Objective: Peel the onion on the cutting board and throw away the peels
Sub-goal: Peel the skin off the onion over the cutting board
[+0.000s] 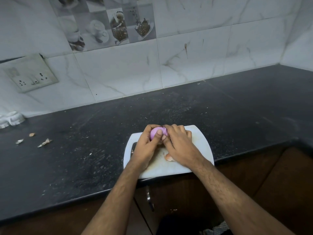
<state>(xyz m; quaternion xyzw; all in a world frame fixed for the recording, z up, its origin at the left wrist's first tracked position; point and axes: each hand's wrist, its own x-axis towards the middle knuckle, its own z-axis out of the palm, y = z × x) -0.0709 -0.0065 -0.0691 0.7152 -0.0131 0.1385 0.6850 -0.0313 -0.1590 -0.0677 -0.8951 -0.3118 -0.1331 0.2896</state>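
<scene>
A small purple onion is held just above the white cutting board, which lies at the counter's front edge. My left hand grips the onion from the left, thumb across its front. My right hand covers its right side, with the fingers curled onto the onion where a thin skin flap stands up. An orange-brown peel piece lies on the board under my right wrist. Most of the onion is hidden by my fingers.
The dark stone counter carries scattered peel scraps at the left. A white object sits at the far left by the tiled wall. A wall socket is at upper left. Below the counter edge is a cabinet handle.
</scene>
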